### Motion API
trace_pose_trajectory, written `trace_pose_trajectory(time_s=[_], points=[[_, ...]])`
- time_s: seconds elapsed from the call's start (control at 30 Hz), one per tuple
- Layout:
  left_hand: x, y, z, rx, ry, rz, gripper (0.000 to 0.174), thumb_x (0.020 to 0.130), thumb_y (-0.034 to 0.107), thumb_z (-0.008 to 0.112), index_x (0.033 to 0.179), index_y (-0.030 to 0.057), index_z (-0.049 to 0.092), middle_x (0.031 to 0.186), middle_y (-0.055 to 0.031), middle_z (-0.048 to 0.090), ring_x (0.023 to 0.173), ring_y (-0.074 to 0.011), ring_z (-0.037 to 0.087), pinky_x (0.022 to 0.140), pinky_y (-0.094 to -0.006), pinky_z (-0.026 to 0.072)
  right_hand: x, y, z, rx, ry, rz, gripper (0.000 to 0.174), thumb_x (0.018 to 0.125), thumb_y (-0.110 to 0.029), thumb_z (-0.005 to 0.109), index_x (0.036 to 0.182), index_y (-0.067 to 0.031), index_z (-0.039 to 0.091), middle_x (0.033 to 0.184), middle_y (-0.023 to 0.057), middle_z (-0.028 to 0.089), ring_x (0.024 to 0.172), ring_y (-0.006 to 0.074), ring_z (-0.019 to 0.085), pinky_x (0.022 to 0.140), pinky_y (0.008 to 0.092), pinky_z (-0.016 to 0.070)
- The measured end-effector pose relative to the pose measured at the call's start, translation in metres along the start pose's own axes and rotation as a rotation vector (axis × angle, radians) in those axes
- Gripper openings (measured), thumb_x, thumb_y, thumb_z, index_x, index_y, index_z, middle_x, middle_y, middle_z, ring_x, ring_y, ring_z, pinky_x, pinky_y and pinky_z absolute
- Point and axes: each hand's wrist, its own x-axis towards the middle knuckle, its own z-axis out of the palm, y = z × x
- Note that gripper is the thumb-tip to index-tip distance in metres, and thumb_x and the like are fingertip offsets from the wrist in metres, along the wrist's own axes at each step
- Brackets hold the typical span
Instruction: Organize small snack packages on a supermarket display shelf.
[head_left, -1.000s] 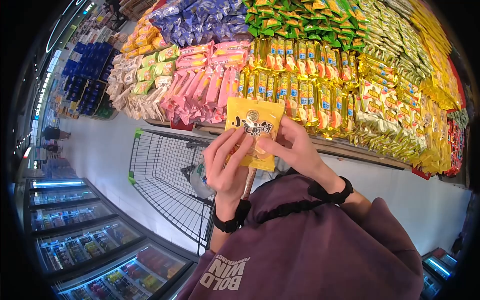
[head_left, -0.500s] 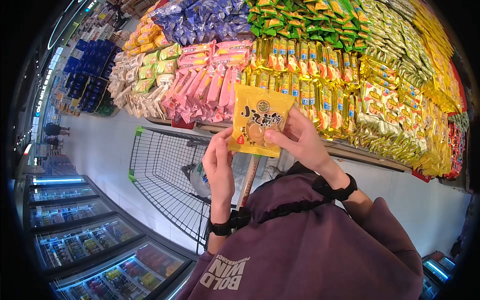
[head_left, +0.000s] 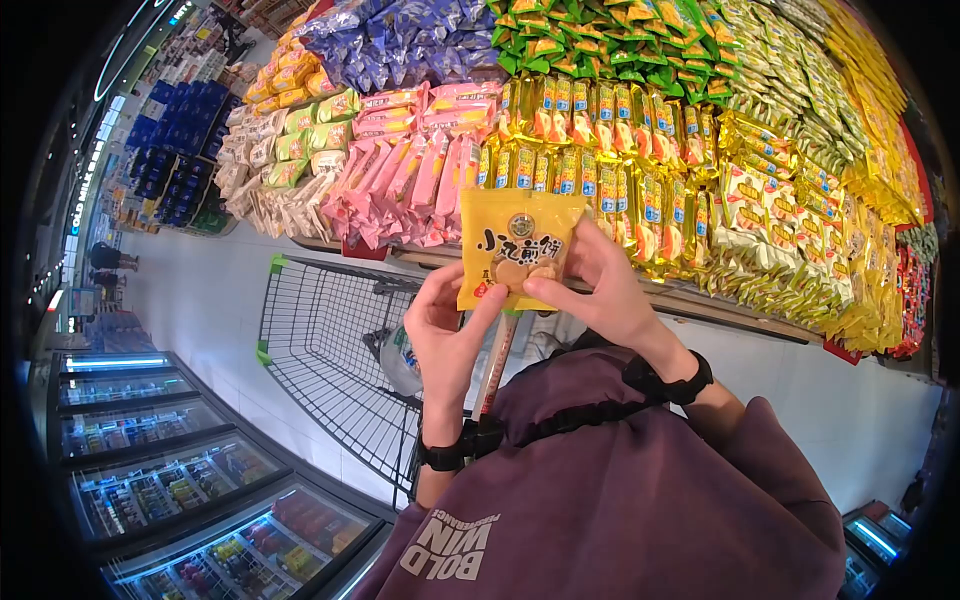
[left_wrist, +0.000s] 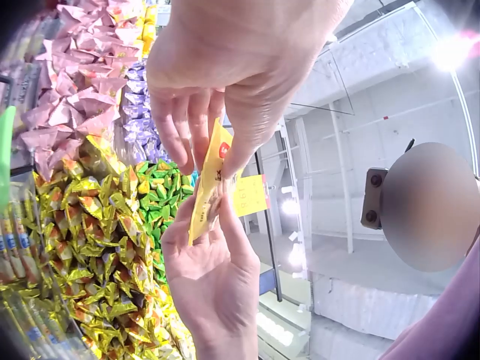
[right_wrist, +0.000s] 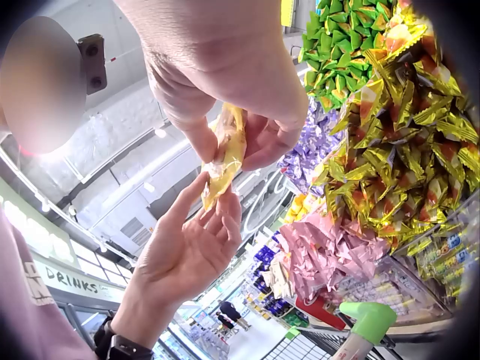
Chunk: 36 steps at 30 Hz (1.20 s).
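Both hands hold a small yellow snack packet (head_left: 522, 225) with dark lettering and round biscuits pictured on its front. My left hand (head_left: 442, 328) pinches its lower left, thumb on the front and fingers behind. At the lower right, my right hand (head_left: 612, 292) has its thumb across the front, with the other fingers at the side and back. From the left wrist view the packet (left_wrist: 212, 180) shows nearly edge-on between the two hands. The right wrist view shows its crinkled yellow wrapper (right_wrist: 229, 142) between the right thumb and fingers.
A wire shopping cart (head_left: 330, 330) with a green-trimmed frame stands to the left. Ahead are piles of pink packets (head_left: 415, 175), gold packets (head_left: 600, 190) and green packets (head_left: 620, 50). Glass-topped freezers (head_left: 240, 550) line the lower left. Two people (right_wrist: 232, 315) stand far off.
The left fingers, first spread across the packet's front, moved to its lower left edge. Its thumb now presses the front. The packet rose, then dropped slightly, staying in the right hand.
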Motion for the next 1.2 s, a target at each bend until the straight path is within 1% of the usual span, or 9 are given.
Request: trace_pose_trajectory(time_s=[0.1,0.2,0.3,0.6,0.7,0.87,1.0,1.1,1.2], points=[[0.001,-0.003,-0.002,0.074,-0.024,0.055,0.035,0.08,-0.006,0.076,0.114,-0.0053,0.065,0.109,-0.0119,0.07,0.101,-0.0157,0.066,0.093,-0.0295,0.0509,0.0,0.004,-0.009,-0.164,-0.085,-0.04,0.035,0.088,-0.006,0.073,0.121,-0.0037,0.063,0.113,0.0058,0.07,0.11,0.0151,0.063,0.091,0.0315,0.0499],[0.002,-0.004,-0.006,0.112,-0.059,0.079,0.035,0.074,-0.011,0.076,0.107,-0.0037,0.068,0.111,-0.0126,0.07,0.106,-0.0182,0.065,0.097,-0.0315,0.0491,0.004,-0.001,-0.009,-0.206,-0.108,-0.188,0.025,0.082,-0.004,0.075,0.107,-0.0071,0.072,0.112,0.0048,0.071,0.11,0.0182,0.063,0.094,0.0322,0.0472],[0.004,-0.009,-0.008,0.105,-0.101,0.163,0.034,0.07,-0.014,0.074,0.102,-0.0024,0.07,0.112,-0.0134,0.07,0.108,-0.02,0.064,0.099,-0.0326,0.048,0.006,0.003,-0.013,-0.312,-0.154,-0.316,0.028,0.078,-0.005,0.076,0.105,-0.0092,0.073,0.111,0.0044,0.072,0.107,0.0206,0.062,0.097,0.034,0.0437],[0.002,-0.006,-0.008,0.104,-0.114,0.158,0.032,0.072,-0.013,0.074,0.101,-0.0023,0.07,0.111,-0.0134,0.07,0.107,-0.0203,0.065,0.098,-0.0332,0.0482,0.002,0.002,-0.006,-0.318,-0.118,-0.289,0.029,0.076,-0.001,0.074,0.104,-0.009,0.072,0.11,0.0047,0.072,0.106,0.0211,0.062,0.096,0.0336,0.0439],[0.0,-0.004,-0.008,0.098,-0.106,0.137,0.032,0.076,-0.01,0.075,0.106,-0.0029,0.068,0.11,-0.0123,0.07,0.104,-0.0182,0.065,0.096,-0.0317,0.0493,0.0,0.001,-0.003,-0.294,-0.105,-0.202,0.027,0.081,-0.001,0.073,0.108,-0.0063,0.07,0.111,0.0048,0.071,0.107,0.0194,0.062,0.095,0.0334,0.0451],[-0.006,0.004,-0.006,0.004,-0.04,-0.043,0.038,0.083,-0.004,0.076,0.117,-0.0047,0.06,0.106,-0.011,0.071,0.097,-0.0138,0.067,0.089,-0.0278,0.0519,-0.006,0.003,0.009,-0.076,0.0,-0.054,0.044,0.091,-0.008,0.071,0.129,-0.0012,0.05,0.112,0.0092,0.069,0.108,0.0151,0.061,0.096,0.0343,0.0458],[-0.006,0.01,-0.001,-0.058,-0.043,-0.028,0.041,0.084,-0.004,0.075,0.121,-0.0051,0.057,0.105,-0.0112,0.072,0.096,-0.0131,0.067,0.085,-0.0264,0.0528,-0.008,0.0,0.012,0.091,0.001,0.097,0.06,0.092,-0.011,0.071,0.14,-0.0016,0.034,0.113,0.0125,0.068,0.106,0.0145,0.062,0.096,0.0331,0.0463],[-0.008,0.011,0.001,-0.066,-0.023,-0.031,0.041,0.085,-0.004,0.075,0.122,-0.0051,0.057,0.105,-0.0108,0.072,0.095,-0.0127,0.067,0.084,-0.0258,0.053,-0.008,-0.002,0.013,0.131,-0.002,0.155,0.062,0.093,-0.012,0.07,0.141,-0.0015,0.032,0.112,0.0104,0.07,0.103,0.0141,0.063,0.092,0.0317,0.0479],[-0.008,0.008,0.001,-0.018,0.012,-0.002,0.039,0.085,-0.004,0.075,0.12,-0.0051,0.059,0.103,-0.0098,0.071,0.093,-0.0113,0.067,0.083,-0.0249,0.0526,-0.007,0.011,0.011,-0.069,0.033,0.016,0.063,0.091,-0.01,0.071,0.142,-0.0011,0.035,0.123,0.0124,0.065,0.104,0.0159,0.062,0.088,0.0315,0.0497]])
